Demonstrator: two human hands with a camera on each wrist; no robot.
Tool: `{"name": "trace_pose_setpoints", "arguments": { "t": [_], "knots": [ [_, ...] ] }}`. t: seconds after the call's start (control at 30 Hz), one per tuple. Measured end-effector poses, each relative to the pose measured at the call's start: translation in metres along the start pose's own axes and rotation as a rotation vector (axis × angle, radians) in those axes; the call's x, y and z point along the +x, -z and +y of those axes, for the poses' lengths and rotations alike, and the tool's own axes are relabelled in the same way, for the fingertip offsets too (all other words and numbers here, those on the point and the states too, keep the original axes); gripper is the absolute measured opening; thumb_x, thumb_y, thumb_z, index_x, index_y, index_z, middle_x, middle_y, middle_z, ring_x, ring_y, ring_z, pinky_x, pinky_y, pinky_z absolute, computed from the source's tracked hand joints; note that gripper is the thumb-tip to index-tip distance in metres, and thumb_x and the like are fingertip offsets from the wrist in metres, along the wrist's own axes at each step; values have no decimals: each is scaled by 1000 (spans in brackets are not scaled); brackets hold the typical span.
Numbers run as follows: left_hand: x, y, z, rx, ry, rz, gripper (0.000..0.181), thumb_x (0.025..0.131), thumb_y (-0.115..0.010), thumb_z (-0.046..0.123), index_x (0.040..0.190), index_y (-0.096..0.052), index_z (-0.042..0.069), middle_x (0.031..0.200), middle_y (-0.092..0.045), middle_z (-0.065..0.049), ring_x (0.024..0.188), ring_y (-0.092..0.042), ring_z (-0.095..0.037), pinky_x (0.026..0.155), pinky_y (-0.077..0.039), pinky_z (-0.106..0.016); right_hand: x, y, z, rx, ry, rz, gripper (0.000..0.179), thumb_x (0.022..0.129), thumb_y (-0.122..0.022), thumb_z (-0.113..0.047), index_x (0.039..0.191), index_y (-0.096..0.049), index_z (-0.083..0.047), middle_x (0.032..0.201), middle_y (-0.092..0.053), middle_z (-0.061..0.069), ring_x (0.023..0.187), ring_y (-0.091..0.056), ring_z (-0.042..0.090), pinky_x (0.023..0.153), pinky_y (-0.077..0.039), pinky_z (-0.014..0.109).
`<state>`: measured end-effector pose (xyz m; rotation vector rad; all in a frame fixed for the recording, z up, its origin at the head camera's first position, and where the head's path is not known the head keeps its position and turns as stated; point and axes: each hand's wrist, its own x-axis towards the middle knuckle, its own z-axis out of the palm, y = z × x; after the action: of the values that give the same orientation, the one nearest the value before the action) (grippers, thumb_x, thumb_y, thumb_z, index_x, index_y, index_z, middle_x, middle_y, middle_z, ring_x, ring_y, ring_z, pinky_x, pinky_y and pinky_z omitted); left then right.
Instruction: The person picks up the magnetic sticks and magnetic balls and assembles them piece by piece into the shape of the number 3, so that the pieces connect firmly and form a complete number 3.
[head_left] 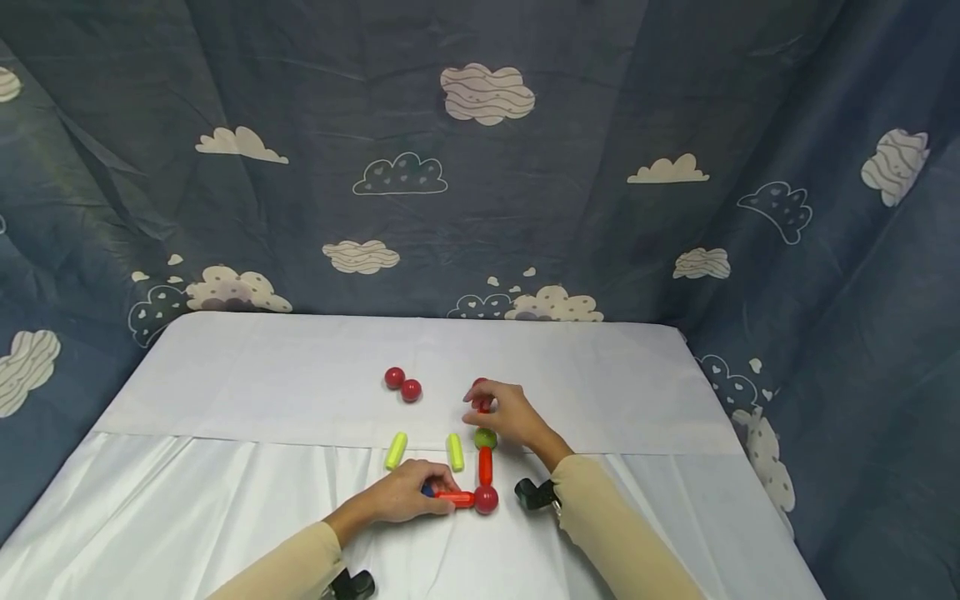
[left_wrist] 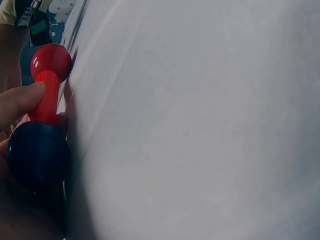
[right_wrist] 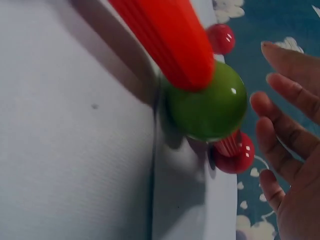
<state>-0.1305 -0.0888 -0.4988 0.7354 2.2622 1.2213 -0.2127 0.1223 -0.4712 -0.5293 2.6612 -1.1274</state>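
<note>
My left hand (head_left: 412,492) pinches a red rod (left_wrist: 46,100) between thumb and fingers. A blue ball (left_wrist: 39,156) is on one end of that rod and a red ball (head_left: 486,500) on the other. From the red ball, a second red rod (head_left: 485,467) runs away from me to a green ball (right_wrist: 207,102). Beyond the green ball, another red rod (right_wrist: 230,145) leads to a farther red ball (right_wrist: 239,156), mostly hidden by the hand in the head view. My right hand (head_left: 506,411) hovers beside this far part, fingers loosely spread and holding nothing.
Two loose red balls, one nearer (head_left: 411,390) and one farther (head_left: 394,378), lie at the back left of the white-covered table (head_left: 247,375). Two yellow-green rods, left (head_left: 396,450) and right (head_left: 455,452), lie beyond my left hand. A cloud-print curtain (head_left: 555,208) hangs behind.
</note>
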Motion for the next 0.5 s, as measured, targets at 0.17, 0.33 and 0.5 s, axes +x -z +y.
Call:
{"name": "trace_pose_setpoints", "arguments": {
  "t": [0.17,0.33,0.5],
  "knots": [
    [0,0,0,-5,8,-5,9,86,-72,20,92,-67,16,80,-58,10,73,-49,-4,71,-39,-23,-3,-4,-6,-106,81,-88,28,80,-79,-24,103,-69,-11,75,-59,-10,76,-53,11,88,-34,42],
    [0,0,0,-3,-4,1,9,86,-72,19,92,-67,16,81,-60,11,75,-50,-3,72,-40,-23,-2,-10,-10,-263,146,-175,32,80,-79,-31,105,-69,-14,70,-56,-13,71,-50,7,91,-28,46],
    [-1,0,0,7,-24,2,10,85,-73,20,92,-67,16,83,-60,13,77,-50,-3,73,-40,-23,-3,-19,-11,-345,155,-203,33,79,-79,-36,104,-69,-16,65,-54,-16,69,-51,2,97,-24,52]
  ]
}}
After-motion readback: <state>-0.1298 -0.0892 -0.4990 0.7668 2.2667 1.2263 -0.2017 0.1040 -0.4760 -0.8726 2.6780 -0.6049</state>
